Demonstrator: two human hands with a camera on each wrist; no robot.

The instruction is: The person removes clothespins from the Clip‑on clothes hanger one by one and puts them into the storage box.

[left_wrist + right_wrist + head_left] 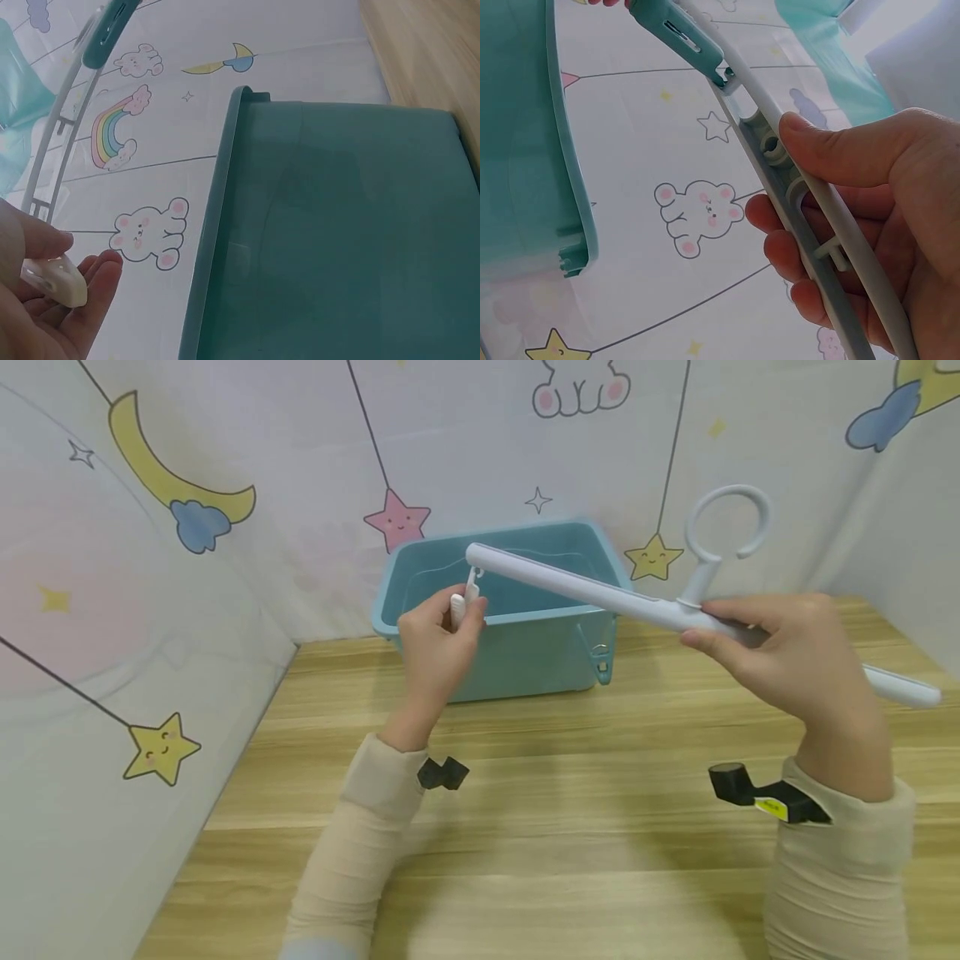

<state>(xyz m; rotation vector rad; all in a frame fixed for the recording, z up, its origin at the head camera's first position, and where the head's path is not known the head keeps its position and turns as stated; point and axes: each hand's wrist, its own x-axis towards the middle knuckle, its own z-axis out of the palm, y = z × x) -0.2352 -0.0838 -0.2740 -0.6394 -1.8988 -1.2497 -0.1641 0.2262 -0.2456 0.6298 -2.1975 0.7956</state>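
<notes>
A white clothes hanger [570, 587] with an open ring hook [767, 518] is held up at a slant over the table. My right hand [798, 652] grips its bar close below the hook, thumb on one side and fingers on the other, as the right wrist view shows. At the hanger's far left end, my left hand [438, 647] pinches a white clip [457, 610] between thumb and fingers. The clip's top meets the underside of the bar. A teal clip [602, 662] hangs from the hanger's middle part, its jaws pointing up in the head view.
Behind the hands a teal plastic bin [510, 652] stands on the wood-grain table [555, 827], against a white printed cloth backdrop [315, 485]. The hanger's left part passes over the bin's opening. Cloth also rises at the left and right sides.
</notes>
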